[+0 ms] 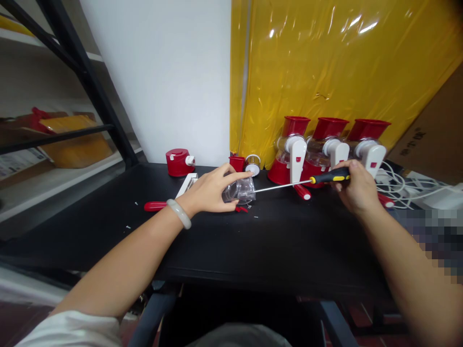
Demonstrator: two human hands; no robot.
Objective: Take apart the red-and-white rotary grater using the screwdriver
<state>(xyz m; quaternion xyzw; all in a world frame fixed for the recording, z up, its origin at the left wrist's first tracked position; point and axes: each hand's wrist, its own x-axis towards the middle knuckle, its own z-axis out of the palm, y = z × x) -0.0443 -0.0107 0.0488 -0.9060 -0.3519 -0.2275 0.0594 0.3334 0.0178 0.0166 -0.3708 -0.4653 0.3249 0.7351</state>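
Near the middle of the black table (pixel 267 246), my left hand (pixel 213 190) grips a clear plastic part (pixel 246 189) lying on its side. My right hand (pixel 356 188) is closed around the yellow and black handle of a screwdriver (pixel 331 177). The screwdriver's long shaft points left, and its tip meets the right end of the clear part. Small red pieces (pixel 241 209) and tiny screws lie just below the clear part. Behind my left hand is a white crank (pixel 187 185) with a red handle (pixel 155 206).
Three red and white hand-cranked graters (pixel 294 149) stand at the back right, beside white cables (pixel 408 185). A red base (pixel 179 162) stands at the back left. A grater drum (pixel 252 165) and a red part (pixel 237 163) sit behind the clear part. Loose screws (pixel 128 227) lie left.
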